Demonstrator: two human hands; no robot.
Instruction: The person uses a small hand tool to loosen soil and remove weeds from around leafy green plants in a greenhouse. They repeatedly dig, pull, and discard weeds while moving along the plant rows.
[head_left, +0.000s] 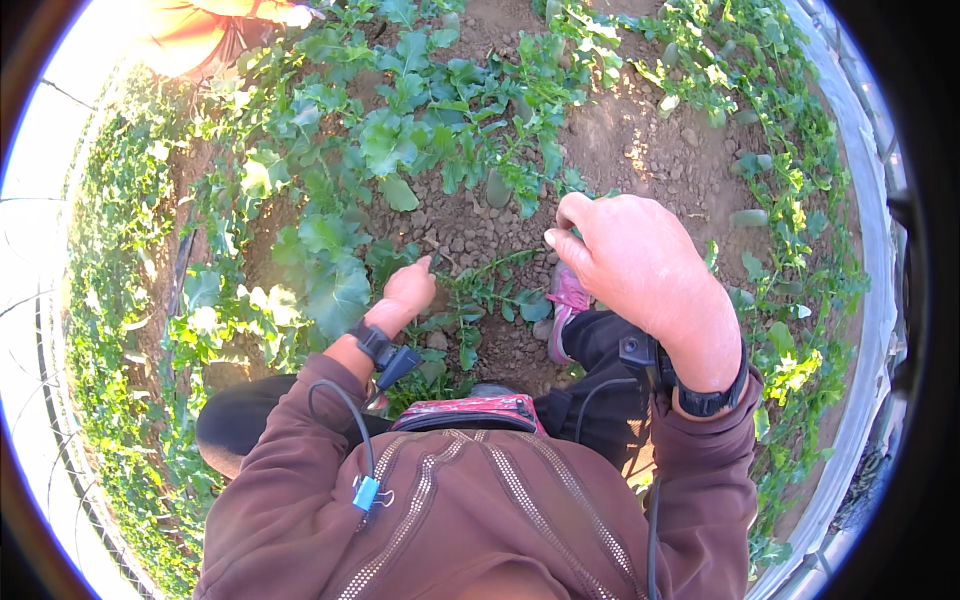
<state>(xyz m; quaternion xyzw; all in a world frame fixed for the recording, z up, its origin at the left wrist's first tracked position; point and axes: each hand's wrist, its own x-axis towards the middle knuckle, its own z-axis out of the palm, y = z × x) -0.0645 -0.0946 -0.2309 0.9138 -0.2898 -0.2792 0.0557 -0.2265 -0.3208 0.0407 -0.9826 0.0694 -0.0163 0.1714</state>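
My left hand is low over the soil, between a broad radish-like leaf and a low leafy plant. Its fingers are bent and partly hidden, so any hold is unclear. Farther right, my right hand hangs above my pink shoe, thumb and index finger curled toward each other. A bit of green shows beside those fingertips, but I cannot tell whether they grip it. Ahead of both hands, a thick green root, probably a radish, stands partly out of the soil under its leaves.
Leafy rows run along the left and right. Several green roots, one a pale stub, show at right. Plastic sheeting borders that side. Another person's orange garment appears at upper left. Cables run along my sleeves.
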